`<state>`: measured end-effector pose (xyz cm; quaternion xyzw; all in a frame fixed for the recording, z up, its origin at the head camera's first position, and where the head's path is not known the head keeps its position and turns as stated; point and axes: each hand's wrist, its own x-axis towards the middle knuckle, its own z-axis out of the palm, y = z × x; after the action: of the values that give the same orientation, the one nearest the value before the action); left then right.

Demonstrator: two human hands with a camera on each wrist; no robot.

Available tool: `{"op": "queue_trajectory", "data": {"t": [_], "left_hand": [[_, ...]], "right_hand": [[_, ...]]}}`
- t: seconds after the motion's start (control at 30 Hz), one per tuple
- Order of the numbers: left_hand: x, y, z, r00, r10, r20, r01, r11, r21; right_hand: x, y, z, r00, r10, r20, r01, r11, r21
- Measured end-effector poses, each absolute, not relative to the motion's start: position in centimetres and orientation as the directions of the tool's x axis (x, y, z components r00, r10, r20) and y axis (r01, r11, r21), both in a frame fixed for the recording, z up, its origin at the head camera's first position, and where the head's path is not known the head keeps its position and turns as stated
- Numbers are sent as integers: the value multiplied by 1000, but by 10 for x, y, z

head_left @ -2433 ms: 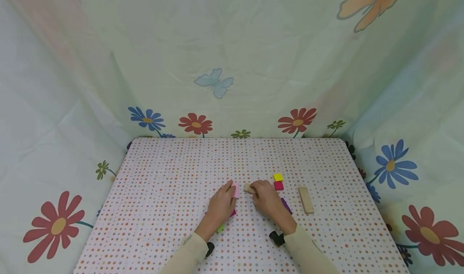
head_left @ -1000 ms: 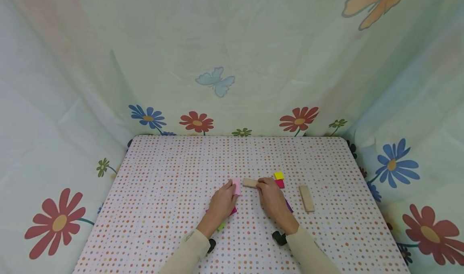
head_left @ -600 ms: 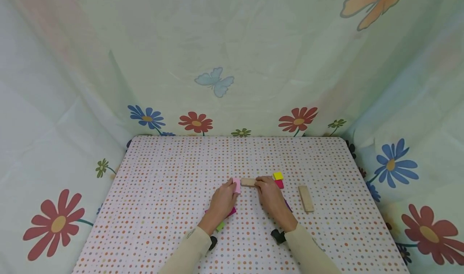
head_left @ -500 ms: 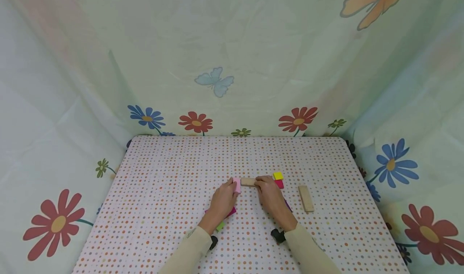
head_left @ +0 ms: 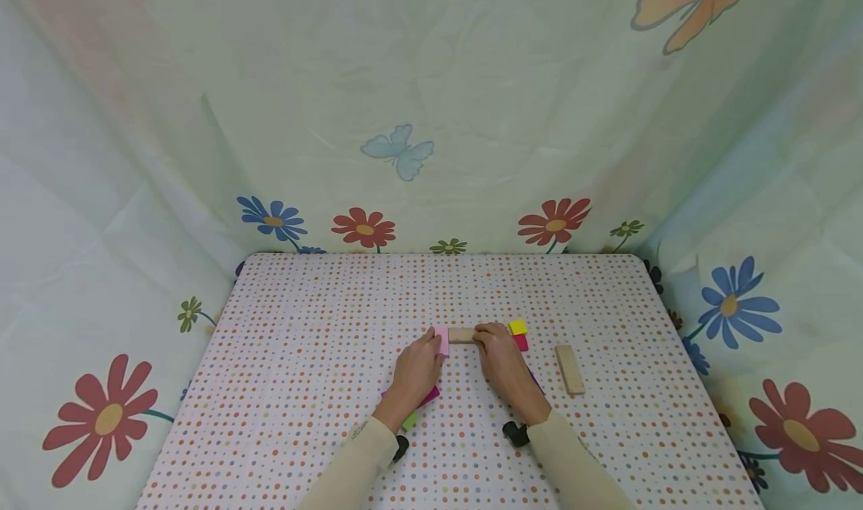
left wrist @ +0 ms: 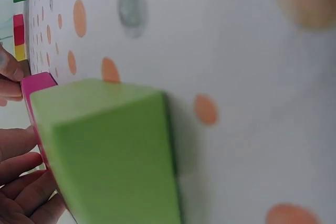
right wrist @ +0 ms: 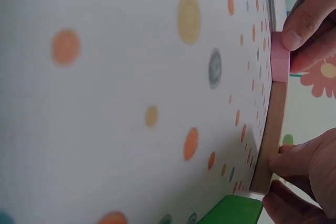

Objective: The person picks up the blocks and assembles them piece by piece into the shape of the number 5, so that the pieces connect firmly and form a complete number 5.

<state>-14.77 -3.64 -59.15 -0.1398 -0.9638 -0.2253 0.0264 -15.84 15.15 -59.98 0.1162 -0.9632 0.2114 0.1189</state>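
Observation:
My left hand (head_left: 414,371) pinches a small pink block (head_left: 442,341), thumb on its near side in the right wrist view. To its right a longer plain wooden block (head_left: 461,335) lies flat on the table, its left end against the pink block. Fingers and thumb of my right hand (head_left: 504,360) pinch the wooden block (right wrist: 272,137) near its right end. Beneath my left wrist lie a magenta block (head_left: 430,395) and a light green block (left wrist: 113,156). A purple block (head_left: 536,381) is partly hidden by my right forearm.
A yellow block (head_left: 517,327) and a red block (head_left: 520,342) sit together just beyond my right hand. Farther right lies another wooden block (head_left: 569,370). A dark green block (right wrist: 236,211) shows low in the right wrist view. Dots cover the table (head_left: 323,308).
My right hand has shifted right along the wooden block to its right end. The gap between wooden and pink blocks has closed. Both have moved slightly toward the far edge.

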Motion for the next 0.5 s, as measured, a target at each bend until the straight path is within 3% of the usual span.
{"op": "queue_trajectory", "data": {"t": [0.5], "left_hand": [[-150, -35, -595, -964, 241, 109, 265, 875, 405]], "right_hand": [[-164, 151, -601, -938, -180, 296, -287, 882, -373]]}}
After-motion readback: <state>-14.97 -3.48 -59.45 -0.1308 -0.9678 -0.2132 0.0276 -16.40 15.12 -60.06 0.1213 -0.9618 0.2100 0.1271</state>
